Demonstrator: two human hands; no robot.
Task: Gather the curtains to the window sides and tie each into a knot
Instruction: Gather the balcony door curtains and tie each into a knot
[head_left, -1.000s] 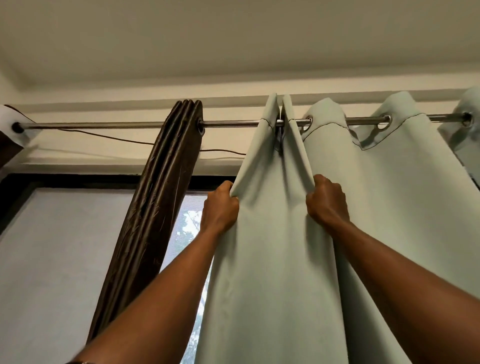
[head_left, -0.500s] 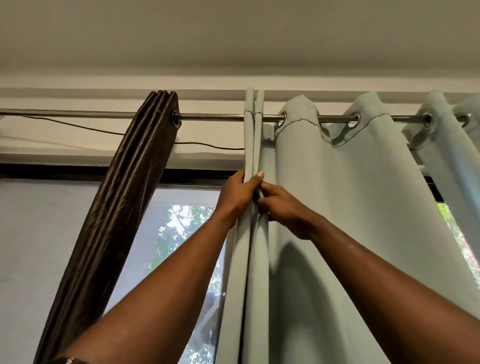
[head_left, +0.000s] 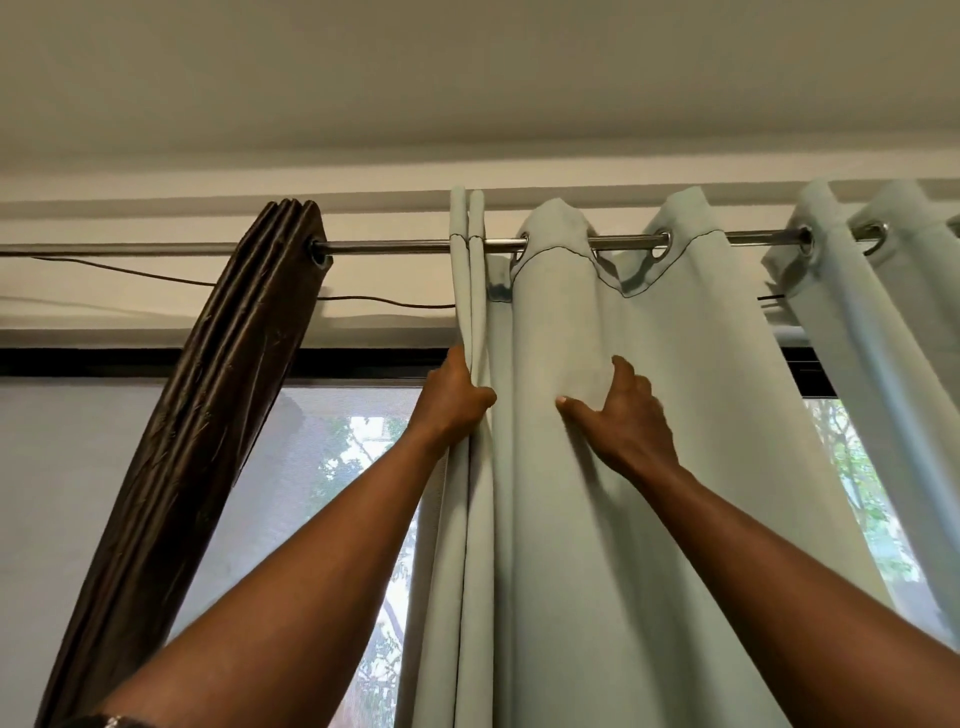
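Since the pale green curtain (head_left: 675, 467) hangs from eyelets on the metal rod (head_left: 405, 245), I judge it soft and fairly light, with enough body to hold long folds; it should slide along the rod in jerks, one eyelet at a time, not smoothly. My left hand (head_left: 454, 402) is clenched around the two leading folds, already pressed together just under the rod, thumb wrapped across the front. My right hand (head_left: 621, 415) is spread open against the next broad fold, fingers splayed and thumb pointing toward the left hand, gripping nothing that I can see. The curtain fills the middle and right of the window (head_left: 332, 467); further pleats spread off to the right. The brown curtain (head_left: 208, 415) is already bunched tight and slants away at the left. I would take hold high up, near the eyelets, where a pull carries straight to the rod. Lower down, the cloth would probably only stretch and sway.
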